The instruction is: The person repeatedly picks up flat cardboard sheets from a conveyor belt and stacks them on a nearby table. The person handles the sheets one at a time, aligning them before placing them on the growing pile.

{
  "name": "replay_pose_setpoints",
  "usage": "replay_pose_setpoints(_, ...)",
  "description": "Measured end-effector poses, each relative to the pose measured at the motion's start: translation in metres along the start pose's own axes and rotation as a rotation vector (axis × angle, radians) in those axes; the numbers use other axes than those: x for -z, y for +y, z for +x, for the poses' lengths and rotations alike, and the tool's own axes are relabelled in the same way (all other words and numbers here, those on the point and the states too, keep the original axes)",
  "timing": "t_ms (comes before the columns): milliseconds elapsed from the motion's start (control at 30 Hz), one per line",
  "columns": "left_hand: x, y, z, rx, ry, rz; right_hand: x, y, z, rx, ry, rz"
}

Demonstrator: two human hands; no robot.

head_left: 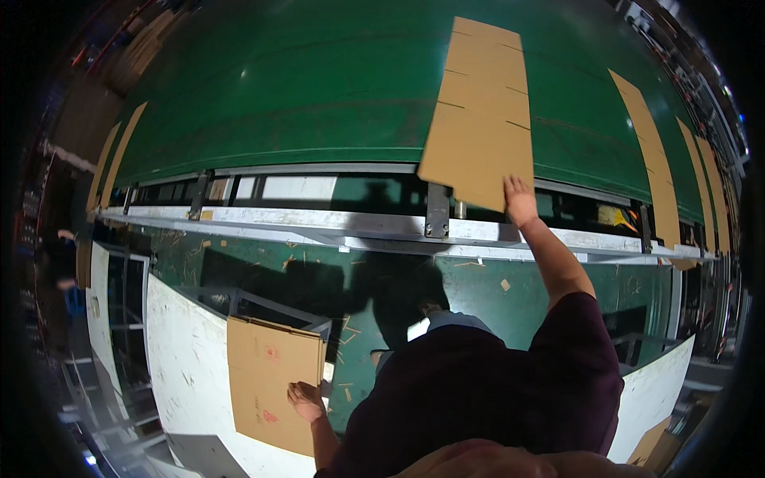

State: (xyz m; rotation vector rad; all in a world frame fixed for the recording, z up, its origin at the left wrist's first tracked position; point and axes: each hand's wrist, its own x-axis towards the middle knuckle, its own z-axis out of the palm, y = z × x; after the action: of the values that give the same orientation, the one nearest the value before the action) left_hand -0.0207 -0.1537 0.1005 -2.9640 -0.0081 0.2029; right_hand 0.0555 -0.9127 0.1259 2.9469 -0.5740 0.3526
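A long brown cardboard sheet with slits along both sides lies across the green belt, its near end sticking out past the belt's edge. My right hand, arm stretched forward, grips that sheet at its near right corner; the fingers show on top and the underside of the grip is hidden. At the lower left, a stack of flat cardboard with red print leans on a white-topped table. My left hand rests on the stack's top piece near its right edge, fingers loosely spread.
The green conveyor belt is edged by a white metal rail on posts. More slit sheets lie at the right, others at the far left. White tables flank me. Cardboard scraps litter the green floor.
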Motion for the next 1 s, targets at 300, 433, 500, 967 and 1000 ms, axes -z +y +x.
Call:
replay_pose_setpoints(300,-0.006,0.007,-0.015,0.133,0.271,-0.318,0.26,-0.186,0.094,0.304,-0.298,0.835)
replay_pose_setpoints(433,-0.007,0.012,-0.01,0.19,0.315,-0.411,0.258,-0.261,0.073,0.174,-0.684,1.462)
replay_pose_setpoints(500,-0.001,0.011,-0.01,0.183,0.299,-0.417,0.263,-0.317,0.043,0.15,-0.85,1.646)
replay_pose_setpoints(967,0.013,-0.009,-0.043,0.059,-0.033,-0.434,0.116,-0.632,-0.189,0.512,-1.359,1.153)
replay_pose_setpoints(1000,0.015,-0.018,-0.045,-0.007,-0.179,-0.461,0.123,-0.634,-0.199,0.475,-1.32,1.114)
